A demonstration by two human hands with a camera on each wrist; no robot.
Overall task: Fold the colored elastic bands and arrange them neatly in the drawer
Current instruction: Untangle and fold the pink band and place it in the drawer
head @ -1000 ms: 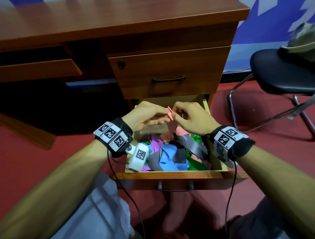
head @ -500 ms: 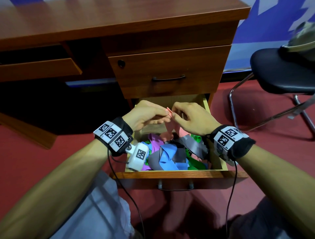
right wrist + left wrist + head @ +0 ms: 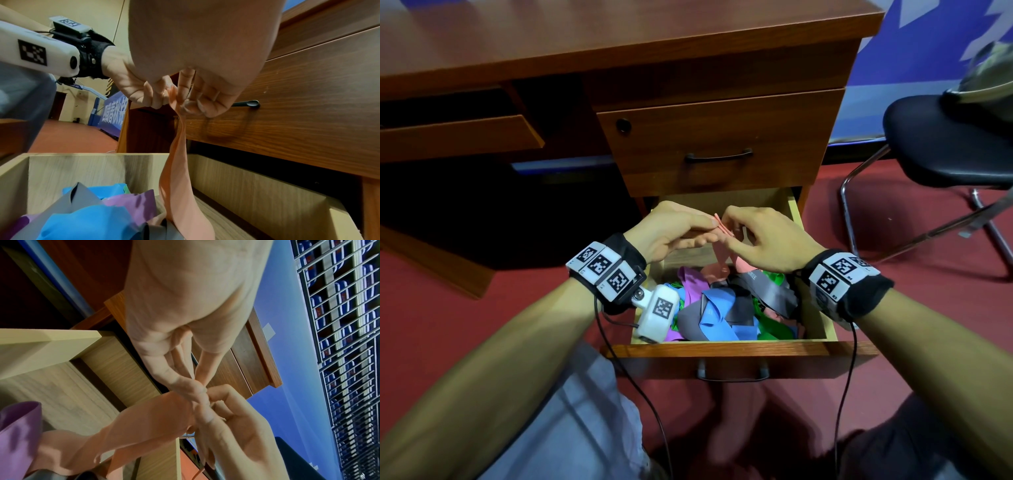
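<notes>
Both hands, left hand (image 3: pixel 676 231) and right hand (image 3: pixel 763 240), pinch the top of a salmon-pink flat elastic band (image 3: pixel 723 224) above the open wooden drawer (image 3: pixel 722 347). Since a second ago the grip has closed tighter, suggesting the first fold; its tail hangs into the tangled bands (image 3: pixel 722 308).

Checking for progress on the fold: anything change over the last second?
Barely. Both hands, left hand and right hand, keep pinching the top end of the pink band above the open drawer; the fingertips only shifted slightly. Nothing was let go. The pile of bands lies unchanged.
</notes>
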